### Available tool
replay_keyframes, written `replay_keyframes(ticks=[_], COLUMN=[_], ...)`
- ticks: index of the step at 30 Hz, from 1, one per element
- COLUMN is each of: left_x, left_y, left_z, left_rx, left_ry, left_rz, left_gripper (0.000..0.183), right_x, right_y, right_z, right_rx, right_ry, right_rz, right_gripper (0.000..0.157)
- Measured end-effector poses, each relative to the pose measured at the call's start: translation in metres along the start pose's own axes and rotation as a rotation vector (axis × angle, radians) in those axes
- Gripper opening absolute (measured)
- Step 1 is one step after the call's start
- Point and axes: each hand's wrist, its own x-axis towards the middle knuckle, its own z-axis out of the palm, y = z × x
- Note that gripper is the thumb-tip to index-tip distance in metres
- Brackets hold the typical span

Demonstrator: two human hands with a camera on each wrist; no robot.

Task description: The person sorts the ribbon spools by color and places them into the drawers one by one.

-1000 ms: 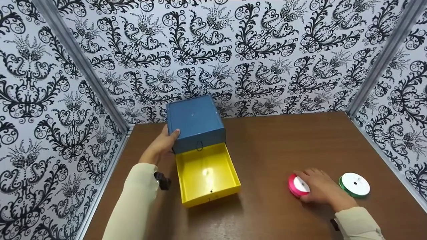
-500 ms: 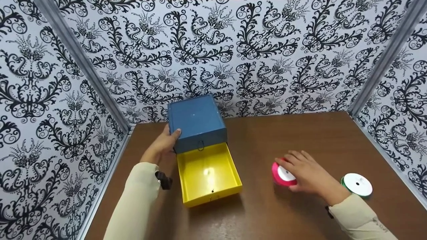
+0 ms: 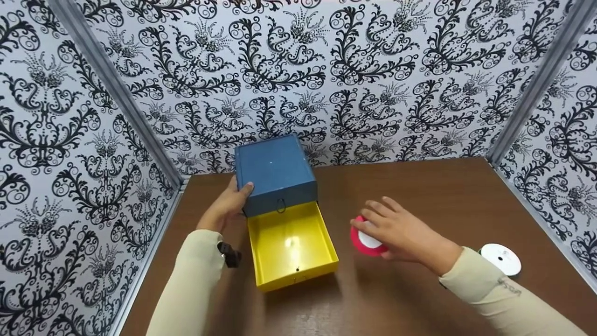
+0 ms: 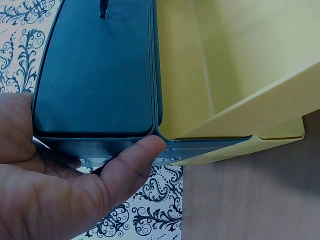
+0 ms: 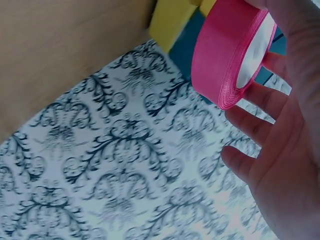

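Note:
My right hand [image 3: 396, 231] grips a spool of pink ribbon [image 5: 215, 55] with white sides, held above the table just right of a pulled-out yellow drawer [image 3: 291, 242]. Inside, the drawer looks bare, with a bright reflection on its floor. It sticks out from the lower part of a small blue drawer cabinet [image 3: 275, 165]. On the cabinet's left side my left hand [image 3: 228, 203] holds on, thumb over the front corner and the other fingers along the side, partly hidden. In the left wrist view the thumb presses near the seam between the blue upper drawer front [image 4: 95, 70] and the yellow drawer.
A spool of green ribbon [image 3: 501, 259] with a white face lies at the right of the brown table [image 3: 419, 186], partly behind the right sleeve. Patterned wall panels [image 3: 298, 70] with grey corner posts enclose the back and sides.
My right hand has lifted the pink ribbon spool and carried it left toward the yellow drawer. The left hand, cabinet and green spool stay in place.

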Motion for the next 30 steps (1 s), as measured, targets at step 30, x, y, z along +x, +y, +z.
replay_keyframes(ticks=[30], left_x=[0.0], left_y=[0.001], left_z=[-0.002], left_rx=[0.043], left_ry=[-0.008], left_rz=[0.014], left_gripper=[0.07], right_x=[0.115], right_y=[-0.04], right_z=[-0.004], right_rx=[-0.263], right_ry=[-0.04], right_rz=[-0.283], right_gripper=[0.093])
